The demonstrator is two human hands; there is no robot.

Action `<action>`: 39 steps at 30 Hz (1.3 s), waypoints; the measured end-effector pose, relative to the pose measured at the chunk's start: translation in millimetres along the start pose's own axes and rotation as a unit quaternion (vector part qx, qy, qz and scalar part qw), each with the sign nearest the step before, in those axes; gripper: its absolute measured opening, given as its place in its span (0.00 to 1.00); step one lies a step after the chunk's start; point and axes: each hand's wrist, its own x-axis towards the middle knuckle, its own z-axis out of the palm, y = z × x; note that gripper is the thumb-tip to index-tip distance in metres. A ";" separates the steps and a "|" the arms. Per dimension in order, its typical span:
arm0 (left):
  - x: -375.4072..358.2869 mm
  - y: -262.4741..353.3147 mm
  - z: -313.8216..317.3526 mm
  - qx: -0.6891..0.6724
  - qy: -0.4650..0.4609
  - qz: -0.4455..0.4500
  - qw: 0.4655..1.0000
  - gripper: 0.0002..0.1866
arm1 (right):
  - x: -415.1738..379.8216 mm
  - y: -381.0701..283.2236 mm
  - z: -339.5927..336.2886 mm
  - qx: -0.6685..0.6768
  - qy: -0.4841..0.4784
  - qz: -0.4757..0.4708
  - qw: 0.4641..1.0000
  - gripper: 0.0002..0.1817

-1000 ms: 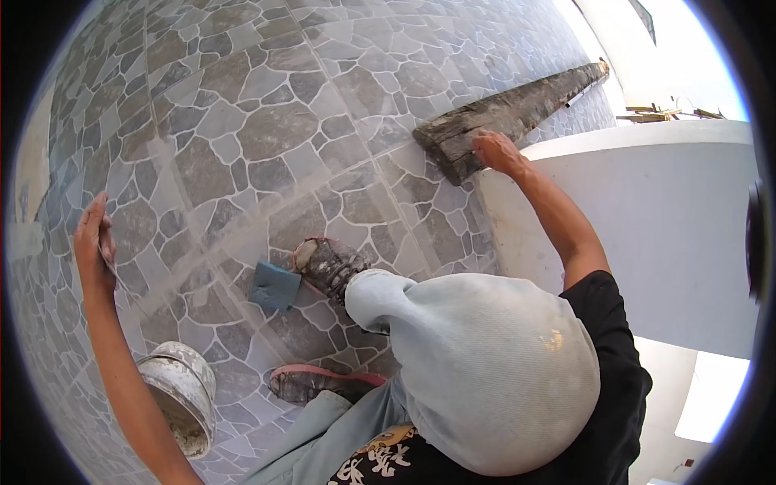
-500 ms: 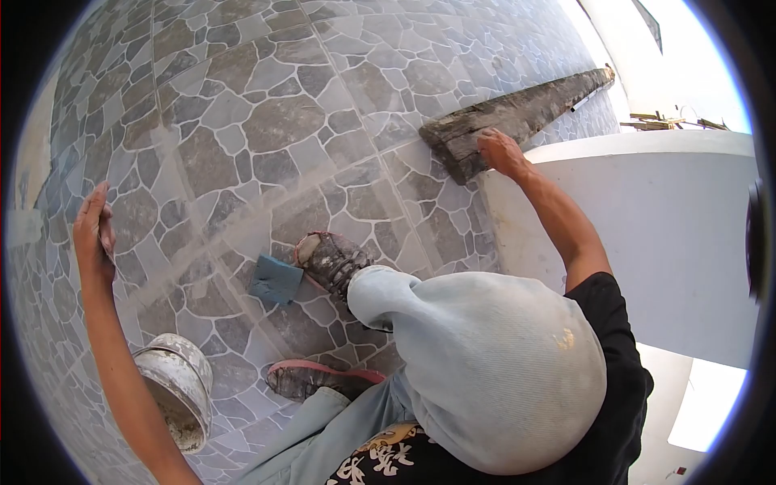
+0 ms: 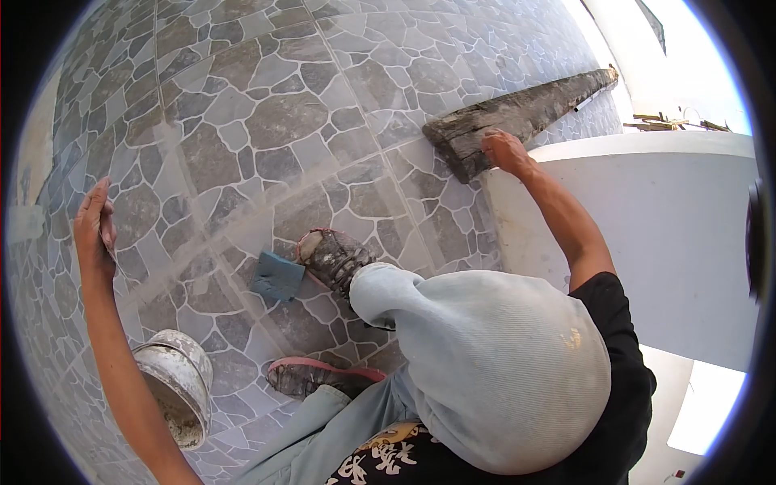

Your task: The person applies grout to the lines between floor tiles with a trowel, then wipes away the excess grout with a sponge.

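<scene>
My left hand (image 3: pixel 97 228) is raised at the left above the patterned tile floor (image 3: pixel 218 145). Its fingers are bent and pressed together, and a thin edge seems to show below them; what it belongs to is hidden. My right hand (image 3: pixel 504 152) lies over the near, wide end of a weathered wooden plank (image 3: pixel 537 107). Those fingers are curled close together, their tips against the wood or just above it; I cannot make out anything inside them. Beside my dirty shoe (image 3: pixel 330 257) lies a blue-grey sponge (image 3: pixel 277 276).
A mortar-stained white bucket (image 3: pixel 178 384) lies tipped near my left forearm. Along the right runs a low white wall (image 3: pixel 630 218), next to the plank. Wood scraps (image 3: pixel 667 123) lie beyond it. Pale dusty smears follow the tile joints.
Both hands keep nearly the same places. The right hand's fingers look slightly more curled. The whole view has shifted a little.
</scene>
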 end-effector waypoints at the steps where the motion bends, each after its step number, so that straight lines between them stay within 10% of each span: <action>1: -0.6 -0.3 1.8 -0.004 0.002 0.002 1.000 0.20 | 0.8 0.9 -0.8 -0.010 -0.005 -0.003 1.000 0.04; 5: -5.4 4.9 22.6 0.044 -0.032 0.031 0.998 0.16 | 36.3 -36.5 -32.2 0.069 0.049 0.080 0.993 0.05; 7: -34.7 36.5 69.1 0.120 -0.082 0.040 0.989 0.13 | 73.8 -83.8 -57.2 0.405 0.089 0.175 0.893 0.06; 13: -68.9 61.8 172.6 0.068 -0.216 0.124 0.966 0.10 | 131.7 -283.4 -144.5 0.716 0.096 0.016 0.691 0.10; 26: -73.9 61.6 156.8 0.006 -0.187 0.179 0.966 0.08 | 130.6 -393.9 -163.3 0.696 0.068 -0.111 0.706 0.10; 31: -78.9 57.5 150.3 0.001 -0.184 0.224 0.957 0.10 | 134.8 -397.7 -148.8 0.799 -0.019 -0.086 0.595 0.07; 39: -81.4 43.5 146.1 -0.020 -0.177 0.195 0.965 0.11 | 130.9 -403.7 -140.7 0.813 -0.034 -0.050 0.580 0.04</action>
